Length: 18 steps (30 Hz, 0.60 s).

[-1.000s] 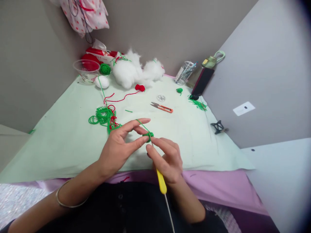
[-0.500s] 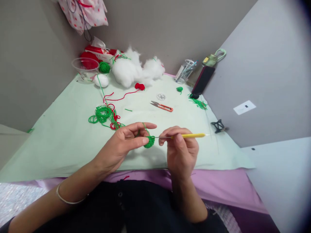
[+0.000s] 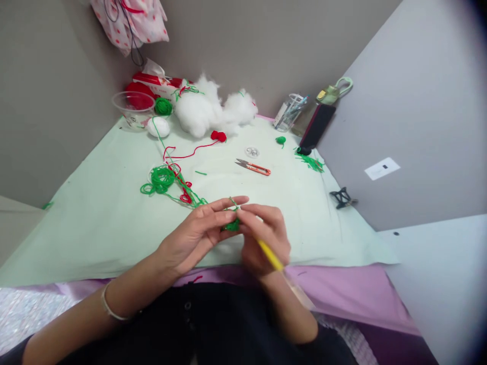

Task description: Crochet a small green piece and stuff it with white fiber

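Note:
A small green crocheted piece [image 3: 231, 225] is pinched between the thumb and fingers of my left hand [image 3: 198, 228], and green yarn runs over the raised index finger. My right hand [image 3: 265, 238] grips a yellow-handled crochet hook [image 3: 271, 255], its handle slanting down to the right. The right fingertips meet the green piece, and the hook's metal tip is hidden by them. Loose green yarn [image 3: 162, 180] tangled with red yarn [image 3: 185, 192] lies left of my hands, with strands leading toward the left hand.
Orange snips [image 3: 254, 167] lie beyond my hands, near a small clear dish [image 3: 251, 152] and a red knitted piece [image 3: 218, 136]. White stuffing [image 3: 200, 109], a plastic tub [image 3: 133, 119], a cup [image 3: 289, 112] and a phone [image 3: 318, 126] stand at the back.
My right hand has moved left against the green piece, and the hook's handle has swung from level to slanting downward. My left hand has shifted slightly right, drawing the yarn strands along.

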Each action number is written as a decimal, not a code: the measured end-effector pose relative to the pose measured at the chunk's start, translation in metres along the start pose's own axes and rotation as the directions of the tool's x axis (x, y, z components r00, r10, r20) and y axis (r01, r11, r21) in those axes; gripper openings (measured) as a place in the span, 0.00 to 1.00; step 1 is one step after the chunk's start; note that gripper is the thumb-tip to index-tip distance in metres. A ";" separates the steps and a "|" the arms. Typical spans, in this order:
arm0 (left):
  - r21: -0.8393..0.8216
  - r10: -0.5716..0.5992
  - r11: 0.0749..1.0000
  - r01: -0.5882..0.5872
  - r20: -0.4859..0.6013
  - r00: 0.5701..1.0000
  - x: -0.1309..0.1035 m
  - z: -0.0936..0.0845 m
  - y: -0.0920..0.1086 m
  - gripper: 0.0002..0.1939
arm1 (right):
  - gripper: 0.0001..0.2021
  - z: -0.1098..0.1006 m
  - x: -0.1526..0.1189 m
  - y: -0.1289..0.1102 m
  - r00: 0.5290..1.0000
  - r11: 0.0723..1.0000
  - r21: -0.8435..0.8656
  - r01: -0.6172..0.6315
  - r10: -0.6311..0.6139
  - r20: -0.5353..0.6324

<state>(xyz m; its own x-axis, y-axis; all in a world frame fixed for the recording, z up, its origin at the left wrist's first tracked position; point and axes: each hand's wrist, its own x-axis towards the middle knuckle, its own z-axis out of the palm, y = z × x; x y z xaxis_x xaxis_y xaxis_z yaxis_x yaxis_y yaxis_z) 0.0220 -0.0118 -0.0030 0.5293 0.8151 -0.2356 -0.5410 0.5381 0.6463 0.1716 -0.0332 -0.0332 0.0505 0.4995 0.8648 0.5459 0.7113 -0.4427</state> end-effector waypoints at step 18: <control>0.451 0.208 0.863 -0.225 0.089 0.974 -0.007 -0.012 0.008 0.23 | 0.08 -0.001 0.015 0.009 0.814 0.595 0.578 -0.559 0.524 0.248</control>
<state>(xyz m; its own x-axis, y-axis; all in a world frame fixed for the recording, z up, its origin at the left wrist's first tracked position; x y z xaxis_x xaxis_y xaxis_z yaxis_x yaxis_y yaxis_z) 0.0063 -0.0111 -0.0045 0.4611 0.8868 -0.0307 -0.2916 0.1841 0.9387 0.1780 -0.0200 -0.0236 0.1198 0.9026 0.4135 -0.1871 0.4295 -0.8835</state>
